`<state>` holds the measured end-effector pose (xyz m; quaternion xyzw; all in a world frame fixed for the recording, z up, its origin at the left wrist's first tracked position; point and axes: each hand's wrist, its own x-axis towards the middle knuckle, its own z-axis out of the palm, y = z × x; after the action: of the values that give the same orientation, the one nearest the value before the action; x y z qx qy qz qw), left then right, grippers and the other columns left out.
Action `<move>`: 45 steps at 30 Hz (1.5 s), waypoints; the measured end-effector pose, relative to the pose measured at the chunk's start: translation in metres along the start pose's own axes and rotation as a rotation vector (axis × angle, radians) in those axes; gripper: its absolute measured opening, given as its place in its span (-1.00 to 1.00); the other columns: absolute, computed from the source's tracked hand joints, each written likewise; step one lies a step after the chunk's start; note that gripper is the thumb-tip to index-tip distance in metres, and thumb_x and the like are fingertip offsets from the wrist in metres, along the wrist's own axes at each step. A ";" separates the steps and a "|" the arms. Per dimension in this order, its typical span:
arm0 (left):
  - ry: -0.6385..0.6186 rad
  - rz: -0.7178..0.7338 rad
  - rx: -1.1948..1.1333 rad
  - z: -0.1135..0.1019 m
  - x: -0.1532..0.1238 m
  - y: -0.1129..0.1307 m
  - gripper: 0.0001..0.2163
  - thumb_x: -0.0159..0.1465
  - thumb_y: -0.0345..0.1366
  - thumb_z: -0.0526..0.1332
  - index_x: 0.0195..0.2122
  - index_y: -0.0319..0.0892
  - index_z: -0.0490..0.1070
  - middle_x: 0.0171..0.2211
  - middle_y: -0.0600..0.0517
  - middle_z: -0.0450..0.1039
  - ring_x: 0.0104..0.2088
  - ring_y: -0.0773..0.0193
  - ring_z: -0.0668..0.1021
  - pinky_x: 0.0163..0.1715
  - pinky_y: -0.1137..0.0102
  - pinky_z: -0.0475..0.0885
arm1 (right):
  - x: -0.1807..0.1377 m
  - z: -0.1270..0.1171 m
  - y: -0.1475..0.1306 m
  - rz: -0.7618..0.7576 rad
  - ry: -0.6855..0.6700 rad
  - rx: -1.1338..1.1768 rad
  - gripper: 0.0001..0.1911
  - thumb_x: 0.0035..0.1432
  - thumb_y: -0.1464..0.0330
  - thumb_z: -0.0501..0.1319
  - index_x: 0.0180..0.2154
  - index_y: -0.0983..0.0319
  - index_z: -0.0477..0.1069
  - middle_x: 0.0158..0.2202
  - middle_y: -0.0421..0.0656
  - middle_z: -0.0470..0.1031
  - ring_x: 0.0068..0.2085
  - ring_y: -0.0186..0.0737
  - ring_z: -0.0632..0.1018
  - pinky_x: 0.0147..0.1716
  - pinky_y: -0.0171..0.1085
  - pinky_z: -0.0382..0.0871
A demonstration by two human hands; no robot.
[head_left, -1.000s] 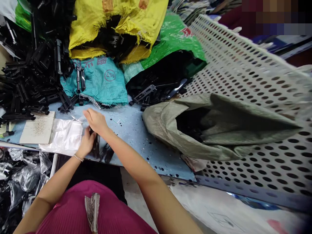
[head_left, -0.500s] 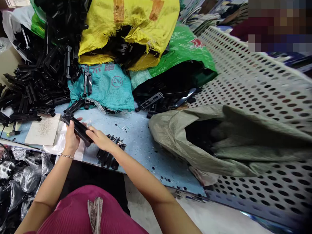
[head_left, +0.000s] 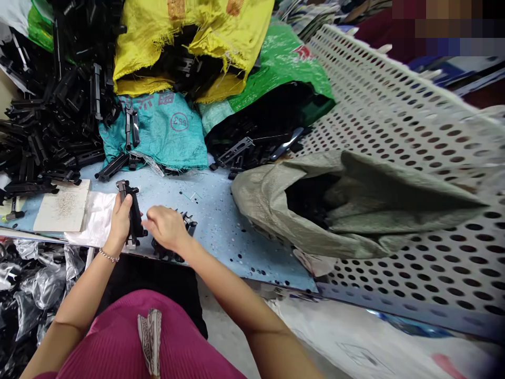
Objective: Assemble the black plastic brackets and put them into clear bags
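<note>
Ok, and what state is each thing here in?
Left hand, closed on black parts
Right hand, curled, grip unclear
Yellow sack, open, frayed
Teal sack, creased
Green sack, open
Grey-green sack, open, creased
White block, flat, specked with grains
Plastic film, lying flat

Your bare left hand (head_left: 120, 222), silvery chain bracelet (head_left: 109, 256) on wrist: ahead of your magenta ribbed top (head_left: 193, 337), closed in a grip. Your bare right hand (head_left: 166, 226): also ahead of the top, fingers curled, knuckles up. Elbows bent either side of it.
</note>
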<state>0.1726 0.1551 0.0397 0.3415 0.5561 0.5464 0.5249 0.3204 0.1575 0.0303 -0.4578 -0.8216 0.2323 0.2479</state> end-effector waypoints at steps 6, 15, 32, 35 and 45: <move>0.069 0.271 0.189 0.001 0.002 -0.018 -0.55 0.36 0.08 0.11 0.10 -0.14 0.28 -0.28 -0.01 0.49 -0.34 0.22 0.58 -0.34 0.37 0.48 | -0.022 0.020 0.004 0.353 -0.153 0.017 -0.53 0.47 0.17 -0.12 -0.39 0.17 0.40 -0.46 -0.11 0.49 -0.39 -0.12 0.49 -0.38 -0.25 0.11; -0.132 0.006 1.091 0.008 0.008 -0.042 -0.63 0.45 -0.08 -0.01 0.07 -0.21 0.40 -0.27 -0.20 0.61 -0.19 -0.05 0.65 -0.18 0.21 0.45 | 0.146 0.019 0.019 -0.051 -0.042 -0.205 -0.61 0.37 0.46 -0.04 0.14 0.22 0.36 0.09 0.01 0.50 0.06 -0.04 0.48 -0.02 -0.14 0.33; -0.124 0.379 0.153 -0.028 0.017 -0.007 -0.35 0.19 0.08 0.33 0.20 -0.12 0.25 0.10 -0.14 0.42 0.14 0.02 0.48 0.10 0.20 0.41 | 0.079 -0.008 -0.006 -0.239 -0.142 0.474 -0.61 0.41 0.26 -0.11 0.10 0.22 0.32 -0.05 -0.07 0.49 -0.02 -0.12 0.49 -0.05 -0.15 0.40; -0.148 0.265 0.240 -0.017 0.006 -0.009 -0.52 0.24 -0.02 0.30 0.10 -0.18 0.37 -0.06 -0.08 0.53 -0.05 0.07 0.56 -0.03 0.23 0.46 | 0.057 -0.016 -0.002 -0.102 0.040 0.138 -0.51 0.42 0.00 -0.08 -0.05 0.23 0.38 -0.13 -0.02 0.48 -0.10 -0.08 0.48 -0.15 -0.17 0.37; -0.114 0.284 0.403 -0.012 -0.002 -0.003 -0.56 0.30 -0.16 0.24 0.18 -0.13 0.31 -0.04 -0.04 0.49 -0.04 0.12 0.52 0.00 0.23 0.42 | 0.049 -0.016 0.016 -0.039 0.173 -0.194 -0.37 0.48 0.04 -0.30 -0.37 0.19 0.35 -0.49 -0.16 0.45 -0.45 -0.23 0.44 -0.43 -0.27 0.10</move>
<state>0.1617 0.1501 0.0350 0.5440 0.5700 0.4725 0.3948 0.3178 0.2099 0.0421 -0.4817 -0.8245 0.1067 0.2770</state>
